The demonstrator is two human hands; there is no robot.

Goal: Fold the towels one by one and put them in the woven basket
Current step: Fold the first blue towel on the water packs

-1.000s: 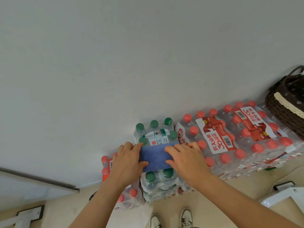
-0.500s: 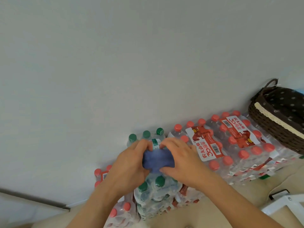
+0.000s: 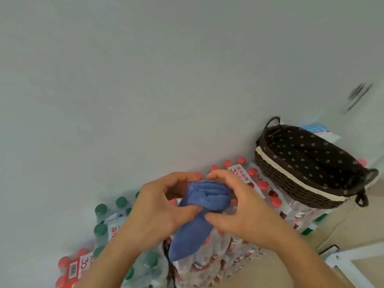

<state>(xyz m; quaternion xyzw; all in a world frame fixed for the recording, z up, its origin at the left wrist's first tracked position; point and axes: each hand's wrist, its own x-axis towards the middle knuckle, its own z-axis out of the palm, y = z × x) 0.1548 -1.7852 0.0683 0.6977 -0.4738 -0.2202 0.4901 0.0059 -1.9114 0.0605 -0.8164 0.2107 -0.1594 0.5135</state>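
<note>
2 hands on 1 blue towel (image 3: 207, 195): left hand (image 3: 158, 208) & right hand (image 3: 241, 208) both pinch its bunched top, basket (image 3: 291, 183) far right. Soft, light, floppy; prob. best held at folds.

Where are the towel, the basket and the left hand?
towel (image 3: 204, 194), head view, on its bunched top fold.
basket (image 3: 291, 181), head view, on its woven side wall.
left hand (image 3: 155, 210), head view, on the back of the hand.

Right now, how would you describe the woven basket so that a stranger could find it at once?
Follow the pale wall to the right, where packs of red-capped bottles stand against it. The woven basket sits on top of them. It alone is dark brown, with a cream band and dotted lining.
</note>
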